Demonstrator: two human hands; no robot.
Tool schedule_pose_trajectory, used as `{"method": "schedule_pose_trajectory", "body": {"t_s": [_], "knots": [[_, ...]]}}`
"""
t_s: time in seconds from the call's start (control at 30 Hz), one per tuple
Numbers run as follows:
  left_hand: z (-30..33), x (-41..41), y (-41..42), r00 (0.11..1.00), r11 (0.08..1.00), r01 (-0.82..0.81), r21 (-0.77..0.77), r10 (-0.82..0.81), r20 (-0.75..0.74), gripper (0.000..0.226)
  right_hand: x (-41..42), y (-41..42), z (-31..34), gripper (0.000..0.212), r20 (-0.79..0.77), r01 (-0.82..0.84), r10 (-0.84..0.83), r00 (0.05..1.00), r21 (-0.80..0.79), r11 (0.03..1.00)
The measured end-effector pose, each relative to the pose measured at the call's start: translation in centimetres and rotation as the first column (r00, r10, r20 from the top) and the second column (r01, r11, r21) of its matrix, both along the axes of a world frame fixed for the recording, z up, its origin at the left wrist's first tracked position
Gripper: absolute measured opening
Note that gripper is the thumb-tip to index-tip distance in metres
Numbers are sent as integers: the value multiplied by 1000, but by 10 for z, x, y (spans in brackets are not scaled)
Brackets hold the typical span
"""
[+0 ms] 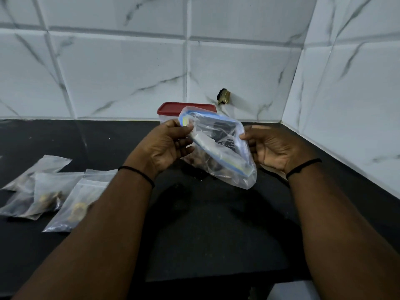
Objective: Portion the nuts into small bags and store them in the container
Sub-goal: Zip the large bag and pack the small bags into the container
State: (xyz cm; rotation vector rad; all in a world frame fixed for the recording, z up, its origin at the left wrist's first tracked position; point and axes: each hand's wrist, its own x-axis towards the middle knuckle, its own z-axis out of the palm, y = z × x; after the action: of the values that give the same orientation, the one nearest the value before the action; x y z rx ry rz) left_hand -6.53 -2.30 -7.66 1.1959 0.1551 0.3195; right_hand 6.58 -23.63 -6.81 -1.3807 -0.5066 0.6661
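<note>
Home kitchen: black countertop (205, 224), marble-look wall tiles (121, 68)

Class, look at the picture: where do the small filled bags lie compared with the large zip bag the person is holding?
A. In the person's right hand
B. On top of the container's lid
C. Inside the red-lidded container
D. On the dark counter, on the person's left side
D: the small filled bags lie on the dark counter at the person's left, apart from the large zip bag held between the left hand and right hand.
</note>
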Motion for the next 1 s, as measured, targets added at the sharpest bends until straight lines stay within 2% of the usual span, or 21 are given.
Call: {"method": "schedule_pose_trajectory", "body": {"t_s": [0.1, 0.23, 0.33, 0.4, 0.43, 0.5, 0.6, 0.63, 0.7, 0.77, 0.8, 0.9, 0.93, 1.0], "knots": [[-1, 3, -2, 999, 999, -46, 16, 46, 26, 9, 0, -1, -1, 16, 65, 3, -1, 998, -36, 999], [-2, 7, -5, 985, 987, -156, 23, 154, 82, 18, 1, 2, 0, 8, 60, 41, -40, 997, -31, 999], [-3, 12, -6, 966, 965, -253, 71, 248, 70, 28, -3, 6, 1, 18, 54, 126, -123, 991, -53, 991], [-3, 16, -7, 927, 918, -374, 135, 374, 27, 33, -5, 10, 0, 18, 193, 228, -204, 960, -115, 967], [-4, 18, -5, 884, 866, -459, 197, 467, 11, 35, -6, 12, -2, 17, 283, 290, -242, 928, -142, 946], [-8, 22, 1, 757, 694, -622, 363, 652, 51, 35, -4, 15, -6, 16, 452, 413, -296, 842, -186, 892], [-11, 18, 4, 597, 423, -713, 559, 785, 167, 30, -3, 16, -10, 10, 578, 533, -320, 751, -244, 811], [-12, 17, 2, 568, 358, -714, 602, 799, 198, 28, -3, 17, -10, 8, 597, 555, -322, 735, -256, 791], [-12, 15, -2, 554, 311, -712, 629, 800, 231, 25, -1, 18, -10, 10, 634, 593, -328, 700, -261, 761], [-15, 19, -1, 574, 350, -697, 625, 795, 195, 16, 2, 19, -12, 14, 672, 643, -357, 649, -233, 730], [-14, 21, -2, 601, 422, -682, 597, 789, 129, 12, 3, 19, -13, 15, 709, 683, -376, 596, -203, 702], [-12, 22, -6, 719, 709, -609, 355, 683, -129, 42, 3, 17, -14, 24, 846, 801, -346, 405, -146, 581], [-12, 22, -8, 770, 779, -564, 273, 616, -165, 44, 1, 15, -14, 33, 858, 820, -334, 390, -158, 550], [-11, 21, -14, 816, 836, -506, 212, 544, -197, 34, -3, 14, -12, 57, 821, 804, -323, 471, -249, 540]]}}
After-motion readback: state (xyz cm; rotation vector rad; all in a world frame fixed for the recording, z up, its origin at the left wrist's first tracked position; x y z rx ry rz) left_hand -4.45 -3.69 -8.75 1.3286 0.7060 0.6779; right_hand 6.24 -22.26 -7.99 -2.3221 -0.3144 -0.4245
